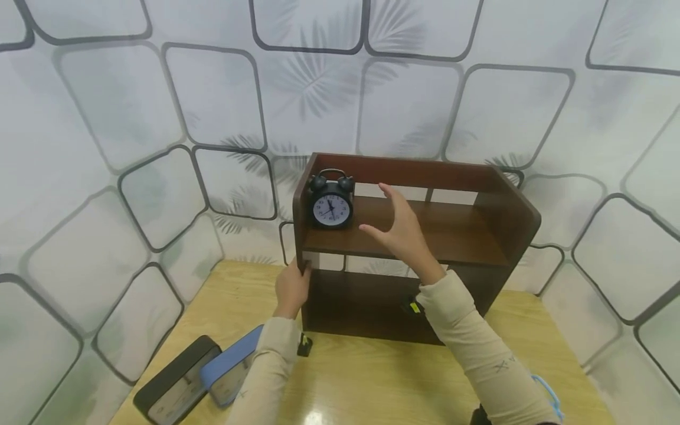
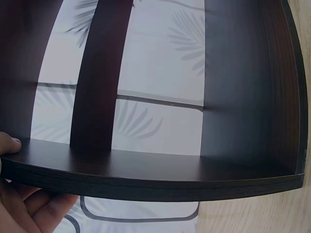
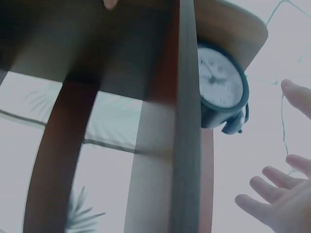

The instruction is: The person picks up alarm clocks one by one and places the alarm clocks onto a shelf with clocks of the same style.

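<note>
A black twin-bell alarm clock (image 1: 332, 208) stands upright on the upper shelf of a dark brown wooden shelf unit (image 1: 425, 230), at its left end. To the right of the clock, my right hand (image 1: 397, 227) is spread wide, thumb and fingers apart with nothing between them. My left hand (image 1: 292, 287) grips the unit's left side panel; in the left wrist view the thumb (image 2: 9, 144) lies on the inner face and the fingers curl round the outer face. The right wrist view shows the clock (image 3: 222, 80) apart from the right hand's fingers (image 3: 272, 189).
At the front left of the wooden table (image 1: 345, 378) lie a dark box-shaped object (image 1: 177, 378) and a blue one (image 1: 231, 369), side by side. A light blue cord (image 1: 549, 392) shows near the right sleeve. Patterned wall covering (image 1: 308, 88) stands close behind the unit.
</note>
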The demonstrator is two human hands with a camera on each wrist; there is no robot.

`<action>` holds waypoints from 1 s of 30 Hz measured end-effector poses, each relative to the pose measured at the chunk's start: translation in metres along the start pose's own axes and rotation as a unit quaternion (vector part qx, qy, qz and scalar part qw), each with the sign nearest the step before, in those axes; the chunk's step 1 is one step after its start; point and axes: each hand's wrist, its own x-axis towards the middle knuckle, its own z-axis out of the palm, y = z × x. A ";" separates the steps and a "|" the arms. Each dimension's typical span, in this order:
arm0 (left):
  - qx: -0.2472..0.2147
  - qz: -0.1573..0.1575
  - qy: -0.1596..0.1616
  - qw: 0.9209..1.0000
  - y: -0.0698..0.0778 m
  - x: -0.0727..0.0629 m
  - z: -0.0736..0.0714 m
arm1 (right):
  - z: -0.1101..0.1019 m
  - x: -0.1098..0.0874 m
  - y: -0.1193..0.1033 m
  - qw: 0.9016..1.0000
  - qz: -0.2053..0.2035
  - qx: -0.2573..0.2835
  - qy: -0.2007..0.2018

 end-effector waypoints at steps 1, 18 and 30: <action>0.000 0.000 0.002 1.000 0.000 0.000 0.000 | 0.002 -0.007 -0.001 1.000 -0.011 -0.007 0.015; 0.005 -0.005 -0.004 1.000 0.003 -0.001 -0.002 | 0.026 -0.130 0.016 0.964 -0.158 -0.096 0.194; 0.008 -0.007 -0.005 1.000 0.003 0.000 -0.002 | 0.017 -0.199 0.049 0.966 -0.117 -0.152 0.172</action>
